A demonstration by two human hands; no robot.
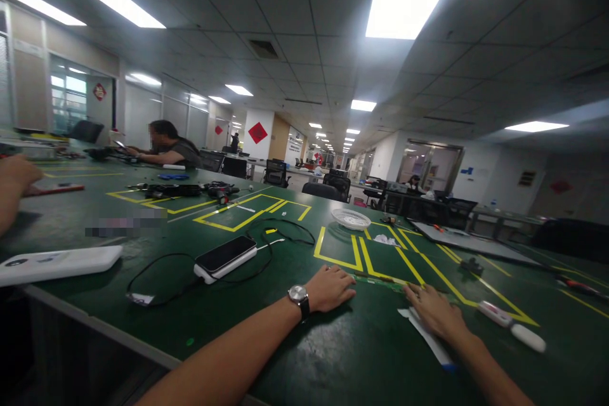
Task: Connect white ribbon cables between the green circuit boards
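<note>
My left hand, a watch on its wrist, rests palm down on the green table, its fingers loosely stretched. A thin greenish strip lies between my two hands, its left end by my left fingertips; its kind is unclear. My right hand lies palm down over the strip's right part, fingers extended and touching the tabletop area there. Partly beneath it is a white paper-like piece with a blue end. A white and grey handheld device sits to the right of it.
A phone on a white power bank with a black cable is at left. A white basket, yellow tape outlines, black gear and a white case are around. Another person's hand is far left; a person sits beyond.
</note>
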